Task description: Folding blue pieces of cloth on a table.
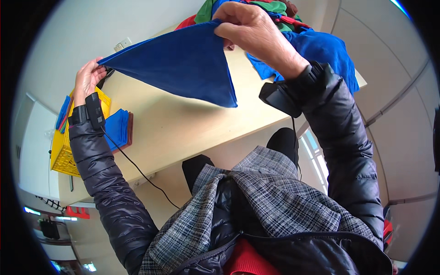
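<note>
A blue cloth is being held folded into a triangle above the desk, pinched by the left hand at nine o'clock and the right hand at twelve. Another fold seems due, calling for matched corners.

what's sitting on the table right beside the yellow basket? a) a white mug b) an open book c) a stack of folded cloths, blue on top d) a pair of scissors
c: a stack of folded cloths, blue on top with a dark red one under it, lies on the table against the yellow basket, below the left hand.
</note>
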Motion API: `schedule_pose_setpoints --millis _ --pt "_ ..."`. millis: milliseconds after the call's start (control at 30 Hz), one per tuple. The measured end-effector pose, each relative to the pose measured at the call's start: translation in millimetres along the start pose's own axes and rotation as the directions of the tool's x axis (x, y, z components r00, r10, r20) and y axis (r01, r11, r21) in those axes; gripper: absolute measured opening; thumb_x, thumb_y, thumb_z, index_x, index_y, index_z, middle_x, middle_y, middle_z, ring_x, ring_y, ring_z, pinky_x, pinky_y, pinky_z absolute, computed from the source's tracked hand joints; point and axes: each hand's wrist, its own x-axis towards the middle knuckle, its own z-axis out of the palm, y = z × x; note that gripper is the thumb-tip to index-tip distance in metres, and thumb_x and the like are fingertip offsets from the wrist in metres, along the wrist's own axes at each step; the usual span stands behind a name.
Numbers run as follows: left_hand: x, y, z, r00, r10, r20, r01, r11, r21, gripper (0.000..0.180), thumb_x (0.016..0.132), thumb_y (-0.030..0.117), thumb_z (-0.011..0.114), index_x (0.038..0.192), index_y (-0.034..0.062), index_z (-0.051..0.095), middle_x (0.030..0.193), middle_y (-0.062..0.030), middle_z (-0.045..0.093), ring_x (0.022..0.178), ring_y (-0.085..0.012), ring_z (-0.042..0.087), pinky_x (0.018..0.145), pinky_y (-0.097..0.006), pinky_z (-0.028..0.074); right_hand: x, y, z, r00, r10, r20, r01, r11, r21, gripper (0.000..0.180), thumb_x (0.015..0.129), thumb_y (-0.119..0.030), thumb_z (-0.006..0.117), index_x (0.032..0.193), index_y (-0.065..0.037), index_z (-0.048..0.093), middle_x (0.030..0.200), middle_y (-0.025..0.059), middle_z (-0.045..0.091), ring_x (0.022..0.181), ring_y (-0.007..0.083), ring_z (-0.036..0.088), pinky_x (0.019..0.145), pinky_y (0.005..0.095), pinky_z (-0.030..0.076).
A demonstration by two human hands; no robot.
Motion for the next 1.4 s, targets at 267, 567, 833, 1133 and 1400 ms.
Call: schedule_pose_setpoints --millis 267,567,833,1133,1400 --pt "-7 -11 -20 0.997 0.067 -0.035 -0.063 0.992 0.106 0.029 0.1 0.011 0.059 0.125 -0.0044 0.061 0.102 -0.0093 0.07 0.088 -0.0148 0.069 0.083 -0.028 0.06 -13 3 33 0.848 -0.511 -0.142 0.416 0.807 -0.42 0.01 0.089 -0.007 0.061 0.092 0.003 0.061 0.078 0.0085 0.057 0.075 0.0135 0.056 0.068 0.0271 0.049" --pt "-7 17 11 0.934 0.272 -0.234 -0.127 0.86 0.495 0.024 0.1 0.012 0.062 0.12 -0.0016 0.065 0.094 -0.0058 0.068 0.077 -0.0115 0.067 0.076 -0.025 0.058 -17 16 30 0.996 0.044 0.072 -0.056 0.982 0.182 0.018 0.098 -0.015 0.063 0.112 -0.004 0.068 0.086 0.0113 0.07 0.078 0.0173 0.072 0.084 0.0296 0.061" --pt "20 -4 45 0.927 0.31 -0.213 -0.21 0.897 0.39 0.023 0.099 0.011 0.062 0.117 -0.0023 0.066 0.095 -0.0073 0.069 0.079 -0.0143 0.069 0.075 -0.027 0.059 -6 -2 4 0.991 0.133 -0.011 -0.127 0.962 0.242 0.006 0.092 -0.005 0.061 0.092 0.001 0.061 0.077 0.0075 0.057 0.073 0.0132 0.056 0.068 0.0256 0.049" --pt "73 -39 138 0.966 0.26 -0.012 -0.258 0.95 -0.177 0.017 0.099 0.005 0.057 0.114 -0.0012 0.062 0.103 -0.0119 0.071 0.093 -0.0239 0.072 0.095 -0.036 0.058 -13 -9 -27 0.957 -0.196 -0.212 0.163 0.973 -0.165 0.006 0.096 -0.005 0.057 0.097 -0.005 0.062 0.081 0.0081 0.058 0.073 0.0132 0.055 0.076 0.0272 0.054" --pt "75 -218 39 0.99 -0.109 0.092 0.122 0.981 -0.15 0.018 0.097 0.003 0.058 0.114 0.003 0.063 0.103 -0.0081 0.07 0.095 -0.0209 0.07 0.088 -0.035 0.058 -46 57 137 0.944 -0.297 0.141 0.328 0.887 -0.326 0.019 0.077 -0.005 0.067 0.096 -0.003 0.062 0.09 0.0144 0.067 0.081 0.0353 0.067 0.07 0.0431 0.055"
